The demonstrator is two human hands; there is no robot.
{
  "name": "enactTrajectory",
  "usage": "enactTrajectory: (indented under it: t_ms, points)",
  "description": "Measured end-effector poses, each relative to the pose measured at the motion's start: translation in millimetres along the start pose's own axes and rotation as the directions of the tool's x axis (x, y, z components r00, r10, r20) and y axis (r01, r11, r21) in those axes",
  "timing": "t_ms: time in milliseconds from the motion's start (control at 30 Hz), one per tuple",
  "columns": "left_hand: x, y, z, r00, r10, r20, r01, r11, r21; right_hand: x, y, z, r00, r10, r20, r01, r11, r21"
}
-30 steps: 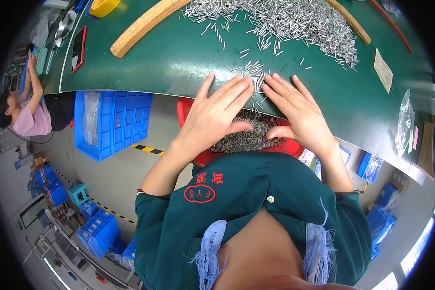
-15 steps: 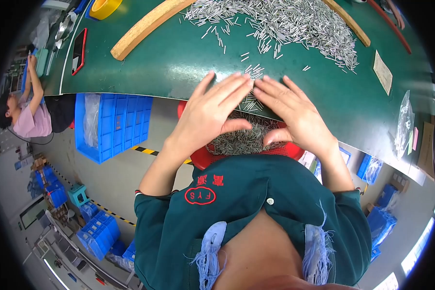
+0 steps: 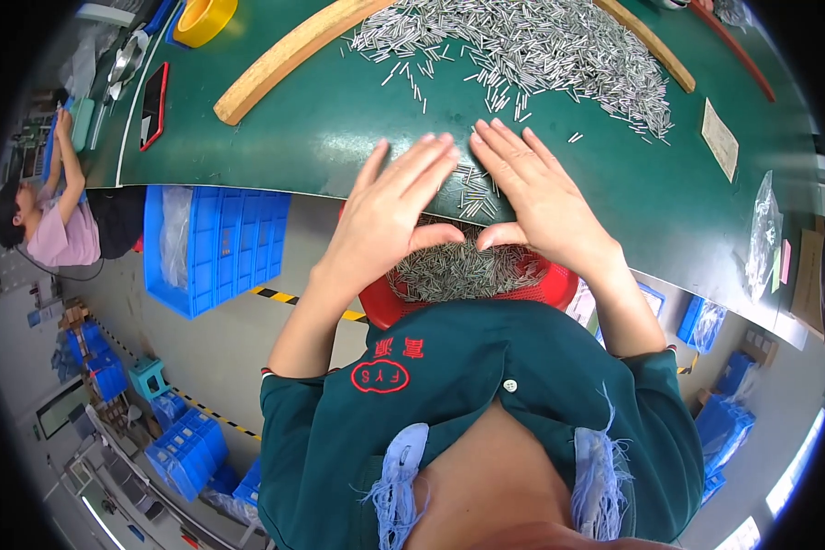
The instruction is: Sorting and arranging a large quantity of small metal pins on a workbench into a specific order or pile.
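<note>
My left hand point(image 3: 390, 211) and my right hand point(image 3: 533, 194) lie flat on the green table point(image 3: 321, 128), fingers together, angled toward each other with the thumbs nearly meeting. Between them a small bunch of thin metal pins point(image 3: 474, 192) lies at the table's near edge. Just below that edge a red bowl point(image 3: 559, 286) sits in my lap, filled with the same pins. A large heap of pins point(image 3: 541, 46) spreads across the table farther back. Neither hand grips anything.
Two curved wooden strips point(image 3: 289, 55) fence the heap on the left and right point(image 3: 646, 41). A yellow tape roll point(image 3: 203, 16), a red-cased phone point(image 3: 152, 105), a paper slip point(image 3: 720, 137) and a plastic bag point(image 3: 763, 234) lie on the table. Blue crates point(image 3: 215, 243) stand below; another person point(image 3: 55, 229) works at left.
Both hands have slid away from me, back up onto the table behind a fresh bunch of pins, after sweeping pins over the edge into the red bowl.
</note>
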State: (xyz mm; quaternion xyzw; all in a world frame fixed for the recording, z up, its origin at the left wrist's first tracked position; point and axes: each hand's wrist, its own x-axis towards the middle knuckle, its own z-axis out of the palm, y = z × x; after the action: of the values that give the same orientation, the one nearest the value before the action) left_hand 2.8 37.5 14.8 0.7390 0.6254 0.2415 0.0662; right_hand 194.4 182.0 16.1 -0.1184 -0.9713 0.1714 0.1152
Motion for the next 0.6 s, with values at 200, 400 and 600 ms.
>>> enactTrajectory:
  t_ms: [200, 400, 600]
  points:
    - [-28, 8, 7, 0.993, -0.097, 0.065, 0.090, 0.990, 0.107, -9, -17, 3, 0.986, -0.146, 0.084, 0.139, 0.986, 0.088]
    - [-57, 9, 5, 0.998, 0.053, -0.033, -0.054, 0.998, -0.039, -32, -15, -16, 0.977, -0.190, 0.095, 0.089, 0.773, 0.628]
    - [-18, -20, -5, 0.962, -0.241, -0.127, 0.262, 0.947, 0.186, -25, 11, -29, 0.998, 0.059, -0.032, -0.055, 0.992, 0.110]
